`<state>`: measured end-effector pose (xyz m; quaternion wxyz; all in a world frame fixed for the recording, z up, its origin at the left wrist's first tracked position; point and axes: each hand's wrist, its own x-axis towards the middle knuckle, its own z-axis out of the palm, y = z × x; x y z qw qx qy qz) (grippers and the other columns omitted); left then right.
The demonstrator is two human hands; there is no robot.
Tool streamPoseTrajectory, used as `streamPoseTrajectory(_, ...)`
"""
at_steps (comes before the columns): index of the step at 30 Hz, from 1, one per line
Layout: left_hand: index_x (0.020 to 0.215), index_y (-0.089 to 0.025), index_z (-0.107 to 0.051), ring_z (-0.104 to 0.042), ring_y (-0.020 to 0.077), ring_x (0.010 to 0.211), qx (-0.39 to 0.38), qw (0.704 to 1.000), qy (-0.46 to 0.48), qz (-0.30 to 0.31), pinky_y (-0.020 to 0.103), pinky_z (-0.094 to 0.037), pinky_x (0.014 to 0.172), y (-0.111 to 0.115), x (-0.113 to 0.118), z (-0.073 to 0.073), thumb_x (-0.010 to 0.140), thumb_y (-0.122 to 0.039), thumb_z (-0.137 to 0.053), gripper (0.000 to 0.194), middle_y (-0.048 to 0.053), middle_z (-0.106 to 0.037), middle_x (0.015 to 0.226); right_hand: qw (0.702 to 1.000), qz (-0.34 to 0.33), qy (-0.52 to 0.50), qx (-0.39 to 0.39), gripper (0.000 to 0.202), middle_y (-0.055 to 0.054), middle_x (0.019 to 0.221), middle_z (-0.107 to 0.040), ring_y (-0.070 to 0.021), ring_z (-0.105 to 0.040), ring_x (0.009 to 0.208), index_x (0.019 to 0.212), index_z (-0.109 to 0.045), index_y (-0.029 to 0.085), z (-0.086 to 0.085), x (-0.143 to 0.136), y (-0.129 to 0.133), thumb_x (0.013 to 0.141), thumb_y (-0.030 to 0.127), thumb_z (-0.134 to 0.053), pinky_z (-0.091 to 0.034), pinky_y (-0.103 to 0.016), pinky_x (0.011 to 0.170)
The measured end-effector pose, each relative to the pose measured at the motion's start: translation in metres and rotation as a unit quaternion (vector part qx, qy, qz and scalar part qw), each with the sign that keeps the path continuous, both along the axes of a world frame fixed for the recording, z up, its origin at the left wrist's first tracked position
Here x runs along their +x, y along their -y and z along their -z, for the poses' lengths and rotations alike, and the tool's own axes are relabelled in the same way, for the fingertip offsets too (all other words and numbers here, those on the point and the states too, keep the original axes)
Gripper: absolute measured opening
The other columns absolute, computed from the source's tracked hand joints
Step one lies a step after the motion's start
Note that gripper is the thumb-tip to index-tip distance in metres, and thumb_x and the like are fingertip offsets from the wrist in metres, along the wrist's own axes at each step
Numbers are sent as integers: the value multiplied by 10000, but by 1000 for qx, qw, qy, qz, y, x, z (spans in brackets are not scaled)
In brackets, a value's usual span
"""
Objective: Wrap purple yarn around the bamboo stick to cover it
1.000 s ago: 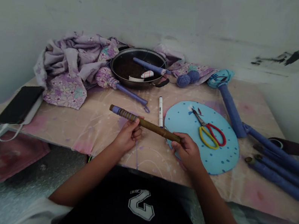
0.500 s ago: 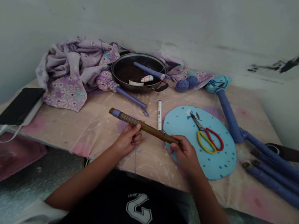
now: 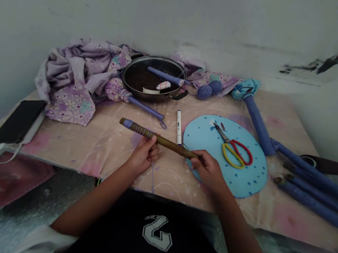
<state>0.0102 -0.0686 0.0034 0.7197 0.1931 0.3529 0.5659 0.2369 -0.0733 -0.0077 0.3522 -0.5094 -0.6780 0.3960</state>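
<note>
A brown stick (image 3: 172, 145) lies nearly level above the table, its left end wound with purple yarn (image 3: 138, 129). Near the end of the winding, my left hand (image 3: 144, 153) is closed on the stick, thumb on top. My right hand (image 3: 209, 168) grips the stick's right end. A strand of yarn hangs down below my left hand to the table edge. Beyond the stick lies a white marker (image 3: 178, 127). Red and yellow scissors (image 3: 233, 149) rest on a blue dotted round mat (image 3: 246, 180), just right of my right hand.
A dark pan (image 3: 148, 96) holding a purple stick stands at the back, between floral cloth (image 3: 77, 72) and yarn balls (image 3: 205, 92). Purple-wrapped sticks (image 3: 315, 202) lie at right, a cloth-topped one (image 3: 258, 122) behind the mat. A black case (image 3: 17, 122) sits at left.
The view has shifted slightly, so the table items sit a little higher and further left. Both hands keep their hold on the stick.
</note>
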Motion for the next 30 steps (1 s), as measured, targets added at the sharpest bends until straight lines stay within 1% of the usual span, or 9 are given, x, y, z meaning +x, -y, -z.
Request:
streamPoseTrajectory(4, 896, -164, -566, -152, 12, 355, 3, 1000, 10, 7, 150, -94, 356, -1, -1, 1, 670, -334, -755, 341, -121, -216, 478, 999, 27, 6, -33, 433, 30, 467, -478, -128, -469, 449, 738, -541, 194, -5, -2, 2, 945, 473, -281, -390, -265, 517)
streamPoseTrajectory(6, 907, -177, -558, -149, 15, 353, -3, 1000, 17, -3, 152, -87, 355, -1, -1, 1, 684, -318, -745, 324, -120, -218, 482, 999, 11, -27, -39, 349, 34, 535, -515, -130, -498, 486, 951, -566, 186, -4, -3, 2, 908, 486, -394, -401, -260, 521)
streamPoseTrajectory(9, 919, -188, -543, -146, 17, 352, -11, 1000, 20, -13, 154, -87, 358, -2, -1, -1, 687, -305, -744, 329, -121, -216, 485, 996, 12, -82, -33, 479, 17, 721, -580, -139, -553, 612, 1199, -455, 212, 0, -5, 3, 800, 433, -604, -432, -259, 569)
streamPoseTrajectory(14, 804, -172, -495, -154, 11, 357, -8, 1000, 6, 4, 152, -93, 361, -1, 1, -3, 672, -329, -755, 331, -121, -212, 487, 996, 26, -57, -67, 216, 35, 612, -535, -106, -474, 492, 867, -534, 202, -1, -6, 6, 865, 417, -517, -374, -234, 486)
streamPoseTrajectory(17, 723, -170, -438, -169, 9, 362, -5, 1000, 0, 21, 148, -103, 364, 0, 2, -3, 673, -351, -753, 366, -117, -220, 490, 998, 33, -13, -59, 401, 34, 496, -469, -99, -420, 432, 655, -468, 201, -5, -6, 6, 936, 456, -340, -339, -238, 463)
streamPoseTrajectory(20, 714, -173, -418, -157, 9, 363, -3, 1000, 0, 20, 149, -93, 364, 0, 2, -3, 681, -348, -747, 374, -117, -211, 495, 998, 22, -29, -42, 299, 19, 600, -553, -120, -491, 490, 929, -537, 196, -2, -5, 3, 902, 472, -424, -388, -250, 510)
streamPoseTrajectory(23, 688, -174, -390, -150, 7, 362, -2, 1000, 1, 19, 150, -89, 361, 0, 2, -3, 682, -345, -747, 396, -115, -210, 496, 999, 24, -25, -23, 508, 5, 755, -601, -125, -509, 550, 1215, -430, 214, 2, -6, 2, 794, 425, -620, -408, -252, 536)
streamPoseTrajectory(27, 695, -171, -415, -155, 10, 363, 0, 999, 20, 30, 144, -105, 362, 1, 0, -3, 701, -324, -734, 354, -112, -197, 498, 999, 15, -6, -34, 247, 15, 680, -558, -123, -493, 574, 934, -545, 199, -2, -5, 5, 827, 421, -571, -390, -239, 532)
streamPoseTrajectory(30, 825, -161, -518, -145, 12, 363, -9, 998, 33, 54, 142, -93, 359, 1, -3, -2, 721, -326, -717, 279, -114, -186, 506, 997, -11, -15, -77, 375, 38, 517, -453, -103, -414, 471, 662, -493, 191, -8, -5, 6, 892, 481, -431, -321, -230, 457)
